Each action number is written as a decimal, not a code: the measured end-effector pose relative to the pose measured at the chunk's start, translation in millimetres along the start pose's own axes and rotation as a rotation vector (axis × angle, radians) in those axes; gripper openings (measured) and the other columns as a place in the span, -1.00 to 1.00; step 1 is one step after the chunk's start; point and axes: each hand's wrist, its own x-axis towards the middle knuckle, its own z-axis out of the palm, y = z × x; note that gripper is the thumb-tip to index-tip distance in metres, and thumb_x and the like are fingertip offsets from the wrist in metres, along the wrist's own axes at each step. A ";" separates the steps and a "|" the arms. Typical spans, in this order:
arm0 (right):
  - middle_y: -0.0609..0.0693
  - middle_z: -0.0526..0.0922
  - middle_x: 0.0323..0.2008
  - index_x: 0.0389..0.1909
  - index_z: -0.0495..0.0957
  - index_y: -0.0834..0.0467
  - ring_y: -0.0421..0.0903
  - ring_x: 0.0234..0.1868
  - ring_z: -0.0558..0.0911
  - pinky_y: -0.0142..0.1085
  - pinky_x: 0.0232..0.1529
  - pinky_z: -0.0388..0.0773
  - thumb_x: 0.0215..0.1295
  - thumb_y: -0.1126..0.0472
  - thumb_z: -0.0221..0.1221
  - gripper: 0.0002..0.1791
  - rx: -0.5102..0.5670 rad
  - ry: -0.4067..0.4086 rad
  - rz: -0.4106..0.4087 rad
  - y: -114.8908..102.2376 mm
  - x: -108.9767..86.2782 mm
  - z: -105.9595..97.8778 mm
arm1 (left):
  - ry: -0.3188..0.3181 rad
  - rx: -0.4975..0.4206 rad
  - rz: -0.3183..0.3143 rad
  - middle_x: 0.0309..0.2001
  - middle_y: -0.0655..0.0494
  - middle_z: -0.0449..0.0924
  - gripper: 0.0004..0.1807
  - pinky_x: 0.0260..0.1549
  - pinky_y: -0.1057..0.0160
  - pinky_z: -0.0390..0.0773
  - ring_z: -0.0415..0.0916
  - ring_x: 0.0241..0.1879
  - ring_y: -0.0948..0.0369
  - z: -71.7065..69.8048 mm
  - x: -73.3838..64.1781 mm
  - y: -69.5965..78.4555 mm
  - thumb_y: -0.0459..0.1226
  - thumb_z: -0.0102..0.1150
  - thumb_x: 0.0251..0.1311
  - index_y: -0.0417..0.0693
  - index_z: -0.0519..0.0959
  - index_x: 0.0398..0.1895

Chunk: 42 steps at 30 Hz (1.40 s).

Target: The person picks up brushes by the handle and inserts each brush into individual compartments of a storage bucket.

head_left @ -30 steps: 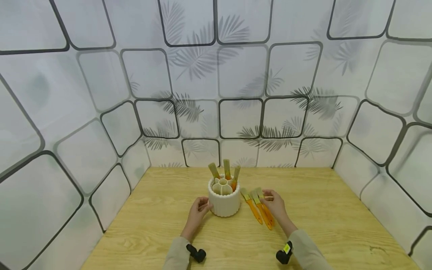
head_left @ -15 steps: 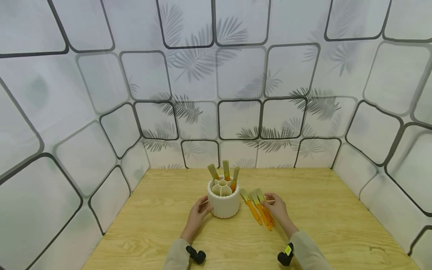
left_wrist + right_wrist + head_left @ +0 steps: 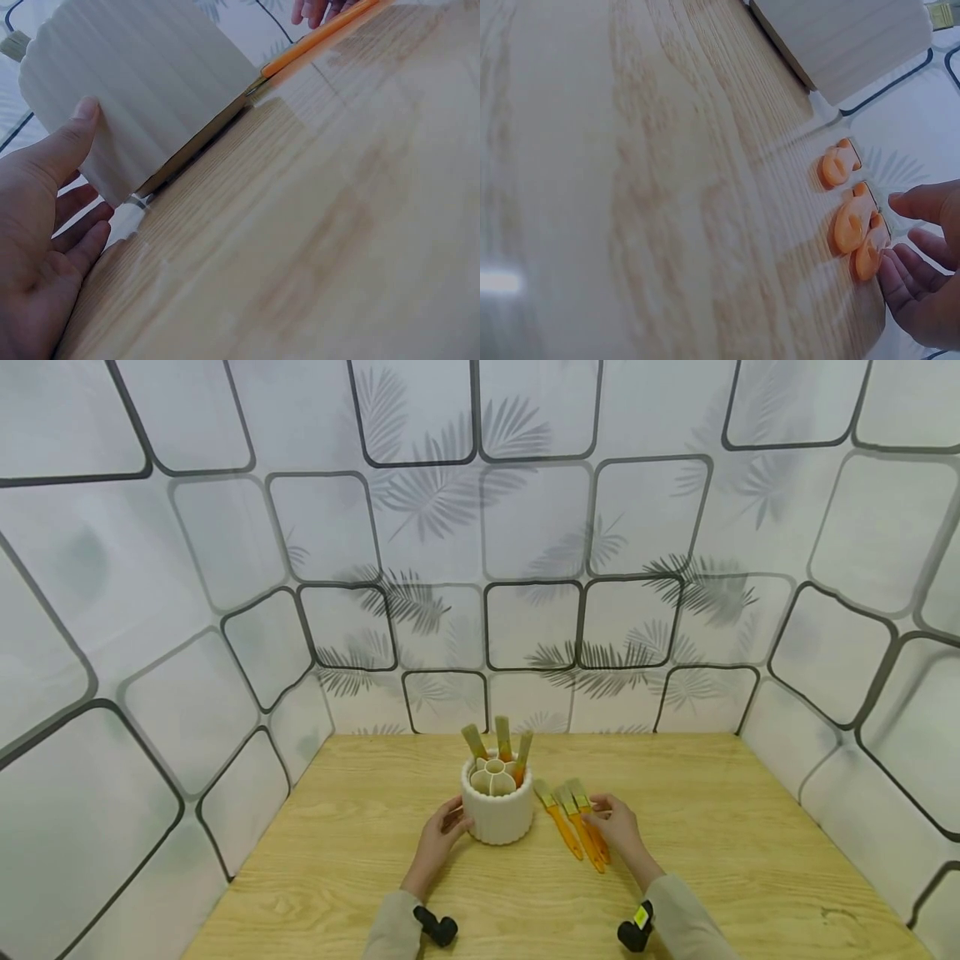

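Observation:
A white ribbed brush holder [image 3: 498,817] stands upright on the table, with three flat brushes [image 3: 503,739] bristles-up in its outer slots. My left hand [image 3: 441,833] is at its left side; in the left wrist view the thumb [image 3: 85,112] lies against the ribbed wall, and the loosely bent fingers are beside its lower edge. Right of the holder lie three orange-handled brushes [image 3: 561,831], bristles pointing away from me. My right hand [image 3: 617,827] is beside the rightmost one, thumb and fingers apart. The right wrist view shows its fingertips right at an orange handle [image 3: 871,253].
The holder has a round centre tube [image 3: 495,767] with petal-shaped slots around it. A light wood table [image 3: 352,860] reaches back to patterned wall sheeting [image 3: 442,627] on the far side, left and right. Black wrist cameras [image 3: 437,927] sit at both sleeves.
My right hand has drawn slightly down and back from the brush's bristle end toward its handle. The left hand has slid a little along the holder's side. The brushes have stayed in place.

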 end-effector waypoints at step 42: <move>0.12 0.59 -0.43 -0.21 0.53 0.43 -0.07 -0.42 0.55 -0.25 -0.39 0.56 0.03 0.32 0.32 -0.67 -0.116 -0.068 0.061 -6.6 3.0 -6.8 | 0.036 0.025 -0.034 0.22 -0.10 0.36 -0.32 0.15 0.13 0.41 0.36 0.18 0.00 0.9 11.0 -32.8 0.00 0.19 0.13 -0.06 0.30 0.28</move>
